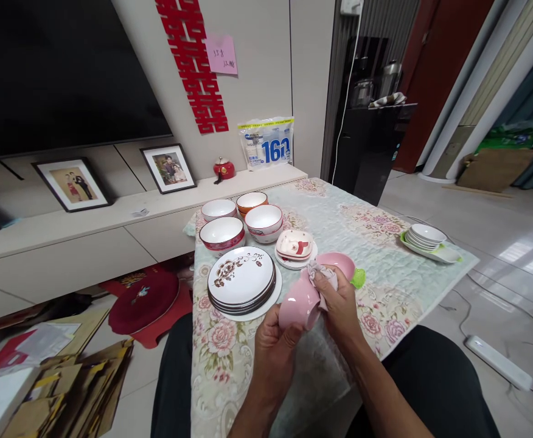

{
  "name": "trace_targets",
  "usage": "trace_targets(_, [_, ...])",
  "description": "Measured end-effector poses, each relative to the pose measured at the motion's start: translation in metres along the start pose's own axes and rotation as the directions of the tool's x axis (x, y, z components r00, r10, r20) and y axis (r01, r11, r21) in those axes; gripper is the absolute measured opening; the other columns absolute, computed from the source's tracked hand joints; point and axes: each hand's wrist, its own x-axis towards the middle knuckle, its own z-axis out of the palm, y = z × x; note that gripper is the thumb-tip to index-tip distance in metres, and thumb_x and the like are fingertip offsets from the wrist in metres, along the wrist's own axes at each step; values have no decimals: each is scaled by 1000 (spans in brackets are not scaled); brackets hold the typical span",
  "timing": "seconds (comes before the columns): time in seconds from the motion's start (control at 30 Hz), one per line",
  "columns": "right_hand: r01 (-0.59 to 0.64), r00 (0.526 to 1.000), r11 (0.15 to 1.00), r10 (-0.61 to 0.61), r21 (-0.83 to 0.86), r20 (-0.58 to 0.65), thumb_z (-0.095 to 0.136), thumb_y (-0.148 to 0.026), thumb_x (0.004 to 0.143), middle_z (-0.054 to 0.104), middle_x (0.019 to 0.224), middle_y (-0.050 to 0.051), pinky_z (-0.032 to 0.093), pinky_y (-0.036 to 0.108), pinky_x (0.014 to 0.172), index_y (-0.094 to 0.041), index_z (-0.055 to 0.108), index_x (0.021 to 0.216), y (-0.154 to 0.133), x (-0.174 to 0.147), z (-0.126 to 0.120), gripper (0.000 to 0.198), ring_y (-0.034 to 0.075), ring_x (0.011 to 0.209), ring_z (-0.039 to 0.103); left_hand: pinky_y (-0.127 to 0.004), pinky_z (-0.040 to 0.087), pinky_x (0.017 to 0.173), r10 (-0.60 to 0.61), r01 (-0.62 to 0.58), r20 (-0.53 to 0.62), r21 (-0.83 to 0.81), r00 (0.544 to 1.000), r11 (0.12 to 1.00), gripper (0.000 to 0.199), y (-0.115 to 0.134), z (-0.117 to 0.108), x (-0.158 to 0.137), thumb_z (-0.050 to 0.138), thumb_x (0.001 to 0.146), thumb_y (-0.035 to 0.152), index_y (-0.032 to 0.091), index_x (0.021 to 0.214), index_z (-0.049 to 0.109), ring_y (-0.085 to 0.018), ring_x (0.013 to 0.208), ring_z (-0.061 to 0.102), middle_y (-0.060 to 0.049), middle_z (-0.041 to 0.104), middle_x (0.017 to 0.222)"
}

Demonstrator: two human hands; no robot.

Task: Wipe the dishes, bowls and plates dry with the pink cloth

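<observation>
On the floral-covered counter (pixel 328 204), a stack of brown-patterned plates (pixel 243 275) is set. Above the counter, near the plates, a tilted pink bowl (pixel 294 304) is clamped in the fingers of the left hand (pixel 273 340). Against the bowl, a crumpled cloth (pixel 325 281) is gripped by the fingers of the right hand (pixel 343 307).
</observation>
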Motion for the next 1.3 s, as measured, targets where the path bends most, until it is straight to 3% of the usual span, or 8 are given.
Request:
trace_targets(0.1, [-55,999,998,55,23,2,70,-48,86,57,67,-4,39,27,56,-20,64,95,0,-2,1,30,15,59,48,-24,44,69,16,-16,-14,-7,1000,1000,25,5,4,3,82,77,37,18,87,70,-13,71,54,-1,68,80])
trace_targets(0.2, [152,988,980,-151,-131,20,66,-41,90,63,80,1,46,31,68,-20,66,94,-10,-12,4,21,19,74,57,-25,46,69,17,-15,-27,59,1000,998,26,10,5,6,83,76,37,18,90,72,-14,73,57,-1,70,80])
trace_targets(0.33, [509,860,827,-478,-237,178,60,-27,93,63,103,6,48,38,87,-23,70,92,-23,-28,10,11,23,102,60,-26,49,76,24,-18,-72,91,997,996,22,13,6,7,83,77,32,19,92,74,-15,78,60,0,71,83])
trace_targets(0.5, [694,710,689,-609,-206,354,63,-19,90,61,99,7,49,40,86,-22,70,91,-17,-28,10,8,24,102,58,-31,53,87,-61,45,-96,-157,994,987,40,17,15,6,89,69,31,21,105,76,-20,92,68,-6,76,102])
trace_targets(0.77, [566,813,728,-572,-387,114,64,-19,92,61,96,5,51,38,83,-22,69,93,-1,-13,5,7,21,94,62,-38,48,108,-63,6,-178,-302,982,953,41,29,24,11,86,73,31,20,112,75,-24,113,68,-10,77,114])
trace_targets(0.97, [615,784,659,-572,-433,242,58,-16,94,63,86,4,51,33,72,-22,65,90,-20,-35,19,10,19,82,61,-36,50,105,-63,-3,-231,-275,971,961,50,30,19,12,87,73,33,22,119,71,-23,109,70,-9,77,114])
trace_targets(1.17, [729,652,464,-695,-504,303,55,-14,96,64,86,5,50,35,75,-21,62,93,-19,-23,11,10,21,85,60,-40,50,106,-53,0,-181,-281,982,960,48,30,24,6,88,70,32,20,115,73,-27,114,68,-10,77,114])
trace_targets(1.3, [662,690,427,-667,-616,280,51,-13,97,62,81,5,48,36,71,-21,58,90,-12,-23,13,12,22,80,58,-41,46,111,-23,-39,-220,-276,975,960,48,32,23,9,87,72,32,20,116,73,-28,119,67,-11,76,118])
